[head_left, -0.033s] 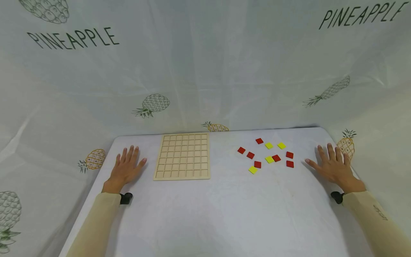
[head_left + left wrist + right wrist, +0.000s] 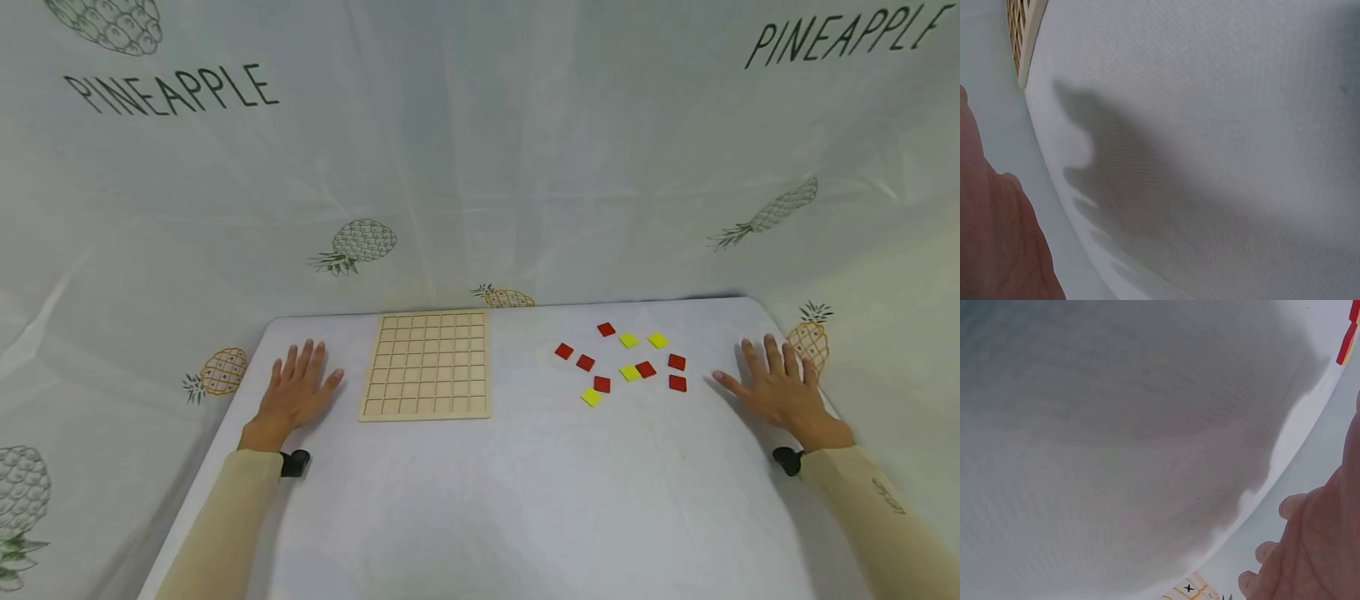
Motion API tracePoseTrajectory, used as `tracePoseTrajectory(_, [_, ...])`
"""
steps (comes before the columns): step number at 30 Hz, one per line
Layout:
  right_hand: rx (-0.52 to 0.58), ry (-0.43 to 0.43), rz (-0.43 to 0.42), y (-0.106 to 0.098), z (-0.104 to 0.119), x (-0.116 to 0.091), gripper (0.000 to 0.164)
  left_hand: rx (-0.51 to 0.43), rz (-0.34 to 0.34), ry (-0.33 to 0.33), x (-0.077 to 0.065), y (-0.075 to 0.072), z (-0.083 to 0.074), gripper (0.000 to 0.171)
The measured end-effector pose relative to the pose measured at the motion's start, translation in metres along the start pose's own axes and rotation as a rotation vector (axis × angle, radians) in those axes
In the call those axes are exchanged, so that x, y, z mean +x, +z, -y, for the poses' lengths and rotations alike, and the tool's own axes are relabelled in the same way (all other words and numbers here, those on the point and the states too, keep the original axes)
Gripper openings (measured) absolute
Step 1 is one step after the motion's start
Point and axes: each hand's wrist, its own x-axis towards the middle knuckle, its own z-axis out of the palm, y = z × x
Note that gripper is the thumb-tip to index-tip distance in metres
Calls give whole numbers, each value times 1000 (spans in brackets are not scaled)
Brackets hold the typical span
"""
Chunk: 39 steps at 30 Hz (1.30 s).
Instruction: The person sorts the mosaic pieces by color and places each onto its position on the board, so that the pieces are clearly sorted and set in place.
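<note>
My left hand (image 2: pixel 288 397) is held palm down with spread, straight fingers, to the left of a wooden grid board (image 2: pixel 425 365) with square cells. Nothing is in its grasp. In the left wrist view, its shadow falls on the white cloth, and a corner of the board (image 2: pixel 1030 37) shows at the top. At the far right, my right hand (image 2: pixel 783 398) has its fingers spread too and holds nothing. Nearest to its thumb are red square tiles (image 2: pixel 677 383), scattered among yellow square tiles (image 2: pixel 592 397). The right wrist view catches a red tile edge (image 2: pixel 1347 345).
A white table (image 2: pixel 525 500) carries the board left of centre and the loose tiles right of centre. Behind and beside it hangs a pale curtain (image 2: pixel 525 150) printed with pineapples. Black wrist straps (image 2: pixel 295 463) sit at the cuffs of the beige sleeves (image 2: pixel 225 525).
</note>
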Motion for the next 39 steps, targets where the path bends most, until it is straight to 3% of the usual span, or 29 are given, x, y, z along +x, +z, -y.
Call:
tracePoseTrajectory(8, [10, -28, -6, 2, 5, 2, 104, 6, -2, 11, -3, 0, -3, 92])
tracePoseTrajectory(15, [4, -100, -53, 7, 18, 6, 99, 29, 9, 18, -5, 2, -12, 92])
tracePoseTrajectory(20, [-15, -144, -43, 7, 27, 9, 96, 17, 24, 39, -6, 5, -18, 93])
tracePoseTrajectory(30, [-122, -219, -37, 6, 48, 12, 81, -29, 31, 106, -9, 15, -25, 96])
tracePoseTrajectory(39, [-163, -316, -106, 10, 57, 20, 67, -4, 87, 105, -9, 23, -34, 97])
